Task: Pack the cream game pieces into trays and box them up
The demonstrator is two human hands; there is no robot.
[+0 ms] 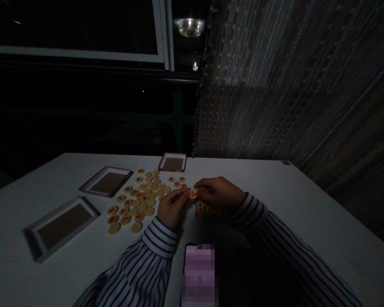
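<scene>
A round pale piece with a red character is held between my two hands, its marked face up. My left hand pinches its left side with thumb and fingers. On its right side, the fingers of my right hand close on the same piece. Below my right hand sits a group of pieces, partly hidden by the hand. Many loose round pieces lie spread to the left of my left hand, some with red or dark characters, others blank side up.
On the white table are an open long box at the left, a shallow tray behind it and a smaller tray at the back. A lit phone lies near the front edge. A bead curtain hangs behind.
</scene>
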